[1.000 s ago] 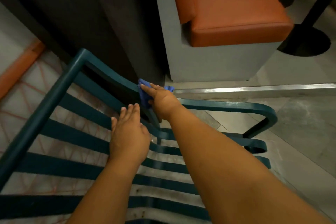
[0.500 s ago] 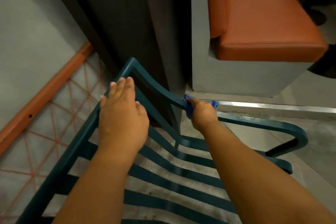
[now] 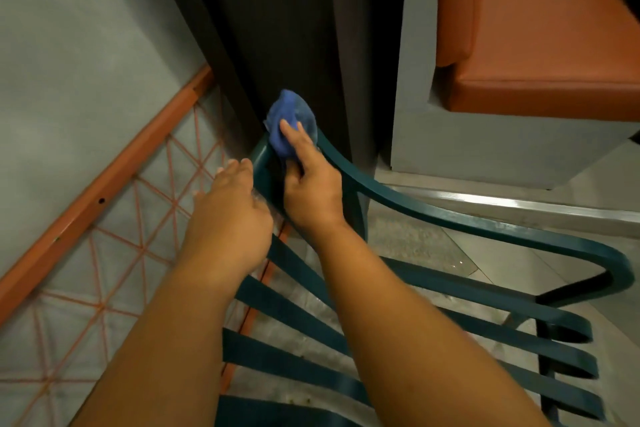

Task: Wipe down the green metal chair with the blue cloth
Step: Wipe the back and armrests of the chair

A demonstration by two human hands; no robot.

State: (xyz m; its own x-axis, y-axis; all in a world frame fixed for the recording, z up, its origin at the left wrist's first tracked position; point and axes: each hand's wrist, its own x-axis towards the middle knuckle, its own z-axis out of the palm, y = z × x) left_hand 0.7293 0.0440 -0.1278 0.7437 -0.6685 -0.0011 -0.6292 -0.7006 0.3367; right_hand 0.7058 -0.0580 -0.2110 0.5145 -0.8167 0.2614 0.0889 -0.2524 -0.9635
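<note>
The green metal chair (image 3: 450, 218) fills the lower middle and right of the head view, its curved top rail running from a far-left corner to a bend at the right, with flat slats below. My right hand (image 3: 311, 191) presses the bunched blue cloth (image 3: 289, 125) onto the rail's far-left corner, index finger stretched over the cloth. My left hand (image 3: 232, 215) rests flat on the chair's left side just below that corner, fingers together; it covers the frame there.
A dark panel (image 3: 277, 28) stands right behind the chair corner. An orange cushioned bench (image 3: 540, 28) on a grey base sits at the upper right. An orange bar (image 3: 104, 184) with thin orange mesh runs along the left. Grey floor and a metal strip (image 3: 519, 208) lie beyond the rail.
My right hand has slid the blue cloth left along the top rail to its corner. My left hand has dropped slightly on the left side. The view has shifted left.
</note>
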